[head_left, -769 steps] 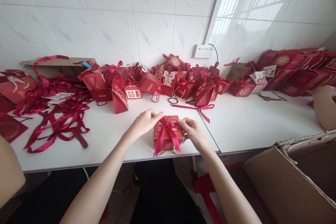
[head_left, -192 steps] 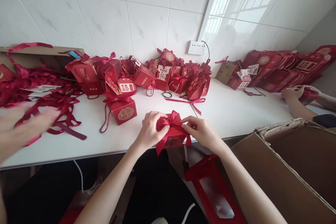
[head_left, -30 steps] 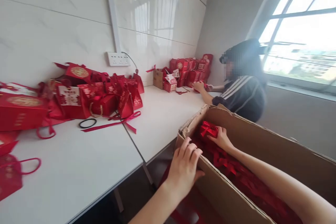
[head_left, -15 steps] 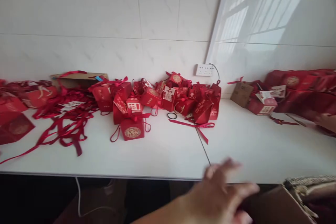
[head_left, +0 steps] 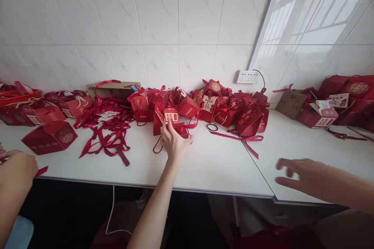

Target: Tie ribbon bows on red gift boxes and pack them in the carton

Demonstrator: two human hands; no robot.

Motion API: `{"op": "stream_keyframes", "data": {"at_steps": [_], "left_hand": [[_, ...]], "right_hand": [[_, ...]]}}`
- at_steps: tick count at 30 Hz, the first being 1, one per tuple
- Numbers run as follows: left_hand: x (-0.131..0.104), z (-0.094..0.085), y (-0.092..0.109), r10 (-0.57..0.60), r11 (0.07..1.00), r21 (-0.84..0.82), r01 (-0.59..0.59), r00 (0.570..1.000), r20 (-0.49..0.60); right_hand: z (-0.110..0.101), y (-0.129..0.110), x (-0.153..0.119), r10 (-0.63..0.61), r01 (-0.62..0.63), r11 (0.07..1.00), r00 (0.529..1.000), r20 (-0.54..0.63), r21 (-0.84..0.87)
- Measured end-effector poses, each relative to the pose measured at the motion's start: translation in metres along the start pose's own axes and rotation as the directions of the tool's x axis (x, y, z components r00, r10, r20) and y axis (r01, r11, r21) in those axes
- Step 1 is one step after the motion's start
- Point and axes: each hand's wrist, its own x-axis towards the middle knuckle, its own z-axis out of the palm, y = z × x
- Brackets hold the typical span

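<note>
At the middle of the white table, my left hand (head_left: 174,140) reaches over a small red box (head_left: 183,130), its thumb on the right side and its fingers on the left, hiding most of the front. A dark red cord loop sticks out beside it. Other red gift boxes with ribbons (head_left: 223,116) stand just behind. My right hand (head_left: 304,175) is above the table at the right, fingers apart and holding nothing. A black ring (head_left: 212,127) and a loose red ribbon (head_left: 233,136) lie between the two hands.
A person's hand (head_left: 22,167) holds red ribbon at the left edge, near a red box (head_left: 49,137). Tangled ribbons (head_left: 111,109) lie by an open carton (head_left: 92,92). More red boxes (head_left: 358,87) stand at the right. A power strip (head_left: 247,77) is on the wall.
The view has swung left. My left hand has moved from the table's front edge onto the small red box. My right hand and the other person's hand have come into view.
</note>
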Motion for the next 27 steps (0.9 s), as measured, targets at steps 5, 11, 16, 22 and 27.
{"op": "stream_keyframes", "data": {"at_steps": [5, 11, 16, 22, 27], "left_hand": [[0.011, -0.006, -0.018, 0.136, 0.979, -0.165, -0.117, 0.985, 0.11], [0.001, -0.065, -0.036, 0.598, 0.785, -0.573, -0.236, 0.532, 0.599], [-0.008, -0.084, -0.019, 0.66, 0.745, -0.644, -0.174, 0.334, 0.673], [-0.015, -0.079, -0.011, 0.683, 0.728, -0.649, -0.221, 0.319, 0.657], [-0.018, -0.078, -0.009, 0.668, 0.74, -0.632, -0.23, 0.361, 0.651]], "right_hand": [[0.021, -0.085, 0.017, -0.149, 0.252, 0.936, 0.917, 0.37, -0.247], [0.022, -0.116, 0.045, -0.328, 0.362, 0.921, 0.919, 0.217, -0.141], [0.057, -0.123, 0.059, -0.333, 0.314, 0.939, 0.929, 0.159, 0.138], [0.09, -0.137, 0.051, -0.492, 0.407, 0.824, 0.859, 0.139, 0.395], [0.094, -0.139, 0.036, -0.418, 0.422, 0.851, 0.904, -0.083, 0.312]]}}
